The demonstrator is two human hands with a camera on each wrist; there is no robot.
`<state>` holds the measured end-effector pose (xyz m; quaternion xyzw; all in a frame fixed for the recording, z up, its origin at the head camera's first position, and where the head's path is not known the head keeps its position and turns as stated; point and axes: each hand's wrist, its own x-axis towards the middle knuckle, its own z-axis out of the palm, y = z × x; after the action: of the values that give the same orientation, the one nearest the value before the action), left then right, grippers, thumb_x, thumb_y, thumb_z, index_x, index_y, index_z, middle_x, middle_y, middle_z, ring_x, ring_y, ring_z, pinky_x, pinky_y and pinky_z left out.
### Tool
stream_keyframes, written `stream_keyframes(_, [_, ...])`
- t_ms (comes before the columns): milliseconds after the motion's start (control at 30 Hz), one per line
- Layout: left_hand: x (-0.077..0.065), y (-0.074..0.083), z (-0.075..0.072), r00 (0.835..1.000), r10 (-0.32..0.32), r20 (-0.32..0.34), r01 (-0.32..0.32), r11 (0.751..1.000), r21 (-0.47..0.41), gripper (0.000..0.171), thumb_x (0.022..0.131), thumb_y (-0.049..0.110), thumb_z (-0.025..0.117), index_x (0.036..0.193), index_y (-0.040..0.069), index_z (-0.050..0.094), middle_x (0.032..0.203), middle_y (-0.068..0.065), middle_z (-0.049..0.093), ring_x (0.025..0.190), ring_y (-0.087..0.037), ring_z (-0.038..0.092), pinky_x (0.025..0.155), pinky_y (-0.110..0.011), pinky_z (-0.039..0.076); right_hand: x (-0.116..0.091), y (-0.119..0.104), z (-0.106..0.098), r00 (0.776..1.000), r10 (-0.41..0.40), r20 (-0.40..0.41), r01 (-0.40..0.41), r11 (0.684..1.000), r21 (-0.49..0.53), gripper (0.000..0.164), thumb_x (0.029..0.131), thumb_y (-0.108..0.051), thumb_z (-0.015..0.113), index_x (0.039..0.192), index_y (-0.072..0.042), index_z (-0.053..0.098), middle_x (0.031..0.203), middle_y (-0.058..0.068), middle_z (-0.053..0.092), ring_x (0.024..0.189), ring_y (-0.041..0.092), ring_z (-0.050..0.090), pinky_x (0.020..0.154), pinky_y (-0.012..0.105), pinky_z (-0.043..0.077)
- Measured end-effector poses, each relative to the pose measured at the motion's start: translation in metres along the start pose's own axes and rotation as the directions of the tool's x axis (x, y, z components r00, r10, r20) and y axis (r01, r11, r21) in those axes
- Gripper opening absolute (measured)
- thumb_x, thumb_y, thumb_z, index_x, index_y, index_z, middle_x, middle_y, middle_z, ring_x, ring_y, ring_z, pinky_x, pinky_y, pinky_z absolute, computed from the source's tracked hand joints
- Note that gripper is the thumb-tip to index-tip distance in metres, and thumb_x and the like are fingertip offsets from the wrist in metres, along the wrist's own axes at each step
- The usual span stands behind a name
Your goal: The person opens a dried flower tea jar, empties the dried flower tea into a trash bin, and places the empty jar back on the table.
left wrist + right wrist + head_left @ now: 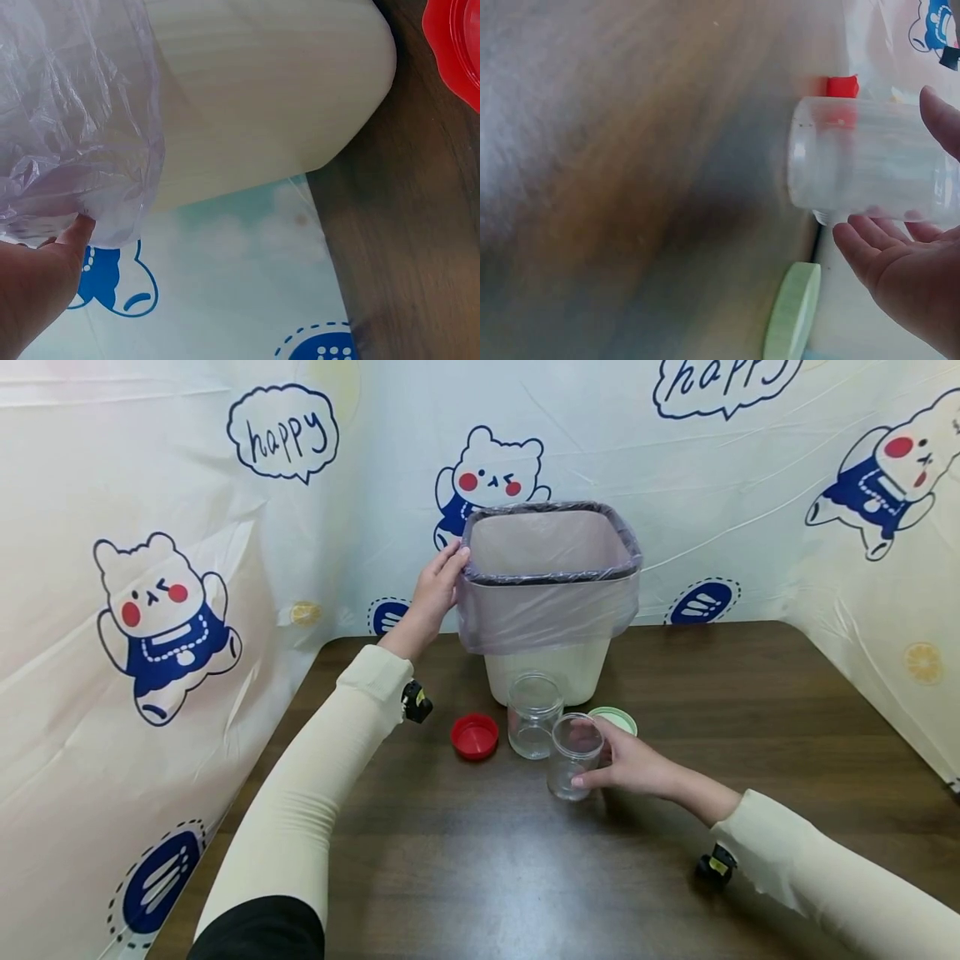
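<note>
A cream trash bin (551, 664) lined with a translucent purple trash bag (551, 610) stands at the back of the table. My left hand (442, 581) holds the bin's left rim; in the left wrist view its thumb (76, 231) lies against the bag, and the other fingers are mostly hidden. My right hand (630, 760) grips a clear jar (573, 764) with no lid, thumb in front and fingers round the far side. Behind it stands a second clear jar (531, 718), wider and lidless, close to the bin.
A red lid (475, 737) lies left of the jars. A green lid (615, 720) lies behind my right hand, partly hidden by it. The dark wooden table (450, 877) is bordered by a printed cloth (172, 760) at the back and sides.
</note>
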<state>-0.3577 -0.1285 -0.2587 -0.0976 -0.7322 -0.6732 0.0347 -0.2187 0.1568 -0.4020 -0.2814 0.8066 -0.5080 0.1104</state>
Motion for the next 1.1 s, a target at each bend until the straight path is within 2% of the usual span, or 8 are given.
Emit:
stream_keyframes(233, [-0.001,-0.001,-0.006,1.0,0.015,-0.002,-0.015,1.0,-0.004,0.061,0.084,0.051,0.047,0.136,0.024,0.032,0.137,0.008,0.033,0.121,-0.012,0.035,0.096,-0.039,0.032,-0.001,-0.01,-0.015,1.0,-0.023,-0.006,0.023,1.0,0.003,0.077,0.067,-0.023,0.077,0.128,-0.004,0.034,0.124,0.016,0.045,0.116,0.03,0.04,0.093,0.047,0.032])
stream_keyframes(433, [0.0,-0.001,-0.014,0.998,0.042,-0.039,-0.043,0.999,-0.026,0.06,0.084,0.049,0.048,0.136,0.02,0.034,0.135,0.006,0.037,0.117,-0.011,0.04,0.092,-0.034,0.036,-0.002,-0.025,-0.034,0.999,-0.035,-0.03,0.035,0.999,0.004,0.077,0.068,-0.019,0.076,0.129,-0.006,0.032,0.125,0.013,0.042,0.118,0.028,0.038,0.094,0.047,0.03])
stream_keyframes(600, [-0.003,0.003,-0.021,0.996,0.046,-0.08,-0.051,0.997,-0.061,0.057,0.086,0.044,0.05,0.135,0.018,0.035,0.136,0.003,0.036,0.12,-0.014,0.038,0.093,-0.035,0.036,-0.002,-0.039,-0.055,0.996,-0.053,-0.076,0.051,0.998,-0.023,0.077,0.068,-0.015,0.075,0.13,-0.003,0.03,0.126,0.016,0.042,0.117,0.029,0.039,0.094,0.046,0.03])
stream_keyframes(733, [-0.004,0.003,-0.029,0.995,0.035,-0.09,-0.04,0.998,-0.055,0.058,0.085,0.044,0.05,0.135,0.019,0.035,0.137,0.004,0.034,0.12,-0.013,0.037,0.094,-0.037,0.034,-0.001,-0.049,-0.074,0.988,-0.073,-0.136,0.063,0.995,-0.072,0.077,0.068,-0.011,0.075,0.13,-0.001,0.03,0.126,0.017,0.041,0.116,0.029,0.04,0.093,0.045,0.032])
stream_keyframes(933, [-0.004,-0.004,-0.042,0.993,0.046,-0.107,-0.047,0.999,-0.007,0.06,0.084,0.047,0.051,0.135,0.019,0.036,0.137,0.005,0.033,0.119,-0.012,0.038,0.095,-0.038,0.033,-0.002,-0.07,-0.104,0.973,-0.028,-0.229,-0.006,0.989,-0.144,0.074,0.072,-0.014,0.073,0.131,-0.006,0.03,0.128,0.012,0.041,0.117,0.027,0.038,0.095,0.043,0.03])
stream_keyframes(1100, [-0.008,-0.006,-0.05,0.992,0.051,-0.114,-0.04,0.994,0.099,0.06,0.084,0.049,0.049,0.135,0.021,0.035,0.137,0.004,0.034,0.12,-0.011,0.036,0.095,-0.036,0.033,-0.001,-0.086,-0.128,0.966,-0.006,-0.259,-0.043,0.982,-0.184,0.073,0.078,-0.02,0.068,0.135,-0.008,0.025,0.131,0.015,0.036,0.121,0.029,0.034,0.096,0.046,0.027])
